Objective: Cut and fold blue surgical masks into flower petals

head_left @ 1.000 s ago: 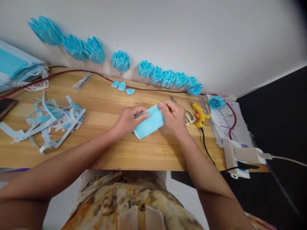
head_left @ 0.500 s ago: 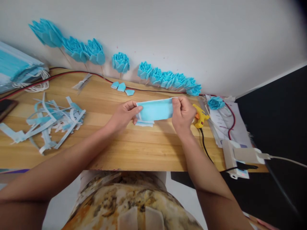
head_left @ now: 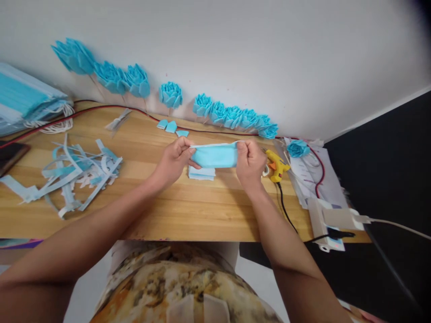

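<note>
A light blue mask sheet (head_left: 213,155) is stretched between both hands just above the wooden desk (head_left: 188,206). My left hand (head_left: 175,159) pinches its left end with fingers closed. Its right end is pinched in my right hand (head_left: 251,162). Under the sheet, a small stack of blue pieces (head_left: 202,173) lies flat on the desk.
Blue paper flowers (head_left: 232,117) line the wall. Cut strips (head_left: 74,168) lie at the left, and a stack of masks (head_left: 27,101) sits far left. A yellow glue gun (head_left: 276,165), scissors, papers (head_left: 310,168) and a power strip (head_left: 325,220) crowd the right.
The sheet was lifted off the desk and pulled out flat between both hands. A blue stack now shows beneath it. The view shifted slightly.
</note>
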`<act>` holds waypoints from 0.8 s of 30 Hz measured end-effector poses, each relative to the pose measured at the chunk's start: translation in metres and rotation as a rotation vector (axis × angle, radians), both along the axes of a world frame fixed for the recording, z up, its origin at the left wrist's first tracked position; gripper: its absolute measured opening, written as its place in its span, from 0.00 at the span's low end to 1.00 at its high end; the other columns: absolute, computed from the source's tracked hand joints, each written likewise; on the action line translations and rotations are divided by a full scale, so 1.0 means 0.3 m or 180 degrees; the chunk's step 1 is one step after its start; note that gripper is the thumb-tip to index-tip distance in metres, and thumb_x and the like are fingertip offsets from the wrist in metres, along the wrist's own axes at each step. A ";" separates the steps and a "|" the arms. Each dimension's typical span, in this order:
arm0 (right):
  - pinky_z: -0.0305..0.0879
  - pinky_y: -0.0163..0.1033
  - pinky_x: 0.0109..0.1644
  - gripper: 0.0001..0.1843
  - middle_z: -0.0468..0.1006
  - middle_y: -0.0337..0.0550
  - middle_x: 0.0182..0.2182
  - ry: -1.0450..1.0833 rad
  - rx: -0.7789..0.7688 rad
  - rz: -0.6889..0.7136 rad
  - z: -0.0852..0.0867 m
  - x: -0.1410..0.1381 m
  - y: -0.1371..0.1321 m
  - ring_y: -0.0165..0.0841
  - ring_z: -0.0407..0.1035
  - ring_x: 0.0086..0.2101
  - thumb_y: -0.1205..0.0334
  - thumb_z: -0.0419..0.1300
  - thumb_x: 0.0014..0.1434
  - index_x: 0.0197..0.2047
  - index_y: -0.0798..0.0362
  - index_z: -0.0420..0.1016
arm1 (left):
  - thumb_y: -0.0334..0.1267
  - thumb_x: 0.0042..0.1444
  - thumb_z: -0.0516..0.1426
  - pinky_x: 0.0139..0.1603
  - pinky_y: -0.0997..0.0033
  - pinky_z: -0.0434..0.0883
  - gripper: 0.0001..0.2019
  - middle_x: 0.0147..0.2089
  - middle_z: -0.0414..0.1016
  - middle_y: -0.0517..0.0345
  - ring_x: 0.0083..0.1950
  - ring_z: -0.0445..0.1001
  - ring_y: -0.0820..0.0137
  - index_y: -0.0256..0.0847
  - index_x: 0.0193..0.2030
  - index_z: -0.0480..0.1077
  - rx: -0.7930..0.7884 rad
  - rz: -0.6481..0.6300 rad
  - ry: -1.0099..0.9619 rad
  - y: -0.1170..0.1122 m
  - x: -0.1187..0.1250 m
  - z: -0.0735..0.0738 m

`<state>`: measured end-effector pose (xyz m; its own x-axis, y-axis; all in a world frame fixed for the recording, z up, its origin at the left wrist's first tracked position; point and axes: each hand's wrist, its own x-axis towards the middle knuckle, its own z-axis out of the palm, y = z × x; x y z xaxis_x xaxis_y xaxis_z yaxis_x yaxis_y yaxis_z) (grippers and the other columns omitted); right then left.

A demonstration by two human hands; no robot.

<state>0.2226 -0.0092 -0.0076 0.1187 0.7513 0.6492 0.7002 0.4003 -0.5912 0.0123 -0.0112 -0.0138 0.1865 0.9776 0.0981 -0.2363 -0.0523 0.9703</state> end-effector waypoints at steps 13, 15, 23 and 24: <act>0.54 0.34 0.31 0.19 0.58 0.32 0.21 0.0370 -0.0079 0.0044 -0.012 -0.023 0.006 0.28 0.54 0.25 0.50 0.50 0.68 0.27 0.50 0.61 | 0.37 0.57 0.61 0.24 0.75 0.75 0.09 0.29 0.67 0.67 0.23 0.76 0.75 0.39 0.36 0.63 0.0085 0.0161 0.0095 0.005 -0.003 0.007; 0.54 0.34 0.31 0.19 0.58 0.32 0.21 0.0413 -0.0096 0.0060 -0.011 -0.025 0.005 0.28 0.54 0.25 0.50 0.50 0.68 0.27 0.50 0.61 | 0.39 0.56 0.62 0.25 0.75 0.74 0.11 0.29 0.67 0.67 0.24 0.76 0.75 0.39 0.36 0.64 0.0032 0.0128 0.0057 0.008 -0.006 0.005; 0.55 0.34 0.31 0.22 0.58 0.32 0.23 0.1020 -0.0051 -0.0090 -0.026 -0.008 0.032 0.28 0.56 0.27 0.45 0.49 0.68 0.28 0.50 0.61 | 0.46 0.52 0.67 0.20 0.78 0.69 0.17 0.35 0.74 0.60 0.28 0.74 0.75 0.42 0.43 0.69 -0.0496 -0.0326 -0.0943 -0.008 0.009 0.000; 0.55 0.34 0.31 0.22 0.58 0.33 0.23 0.1166 -0.0052 -0.0108 -0.030 -0.009 0.035 0.28 0.56 0.27 0.43 0.49 0.68 0.28 0.50 0.61 | 0.44 0.50 0.69 0.20 0.79 0.68 0.19 0.36 0.74 0.60 0.28 0.74 0.75 0.41 0.44 0.69 -0.0655 -0.0503 -0.0959 -0.023 0.020 0.002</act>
<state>0.2198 0.0012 -0.0167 0.3661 0.7528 0.5470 0.4534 0.3690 -0.8113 0.0183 -0.0183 -0.0133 0.3290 0.9440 -0.0237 -0.5015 0.1959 0.8427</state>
